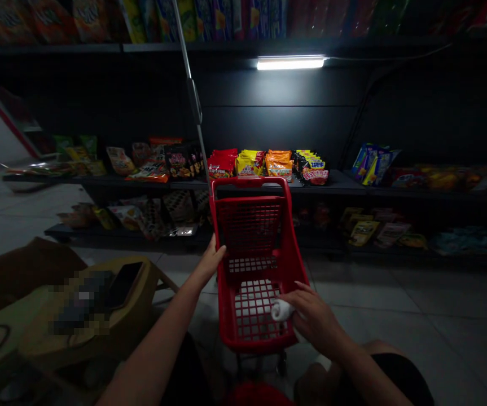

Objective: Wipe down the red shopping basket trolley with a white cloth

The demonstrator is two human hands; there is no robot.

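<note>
A small red plastic shopping cart point(289, 248) with a grid floor stands right in front of me. My left hand point(213, 260) is closed on its left side rim, with the thumb over the edge. In my right hand point(314, 314), at the cart's right rim near the front corner, is a white rolled cloth point(282, 310). The fingers are wrapped around the cloth, and its rolled end points into the cart. Whether that hand also touches the rim, I cannot tell. Apart from the cloth over it, the visible cart floor shows bare grid.
Dark shelves point(345, 179) with several snack packets point(249, 163) run behind the cart, beneath a bright tube light point(290, 63). A thin metal pole point(194, 101) rises at the cart's left corner. At left, a phone point(125, 285) lies on a yellowish stool point(148, 276).
</note>
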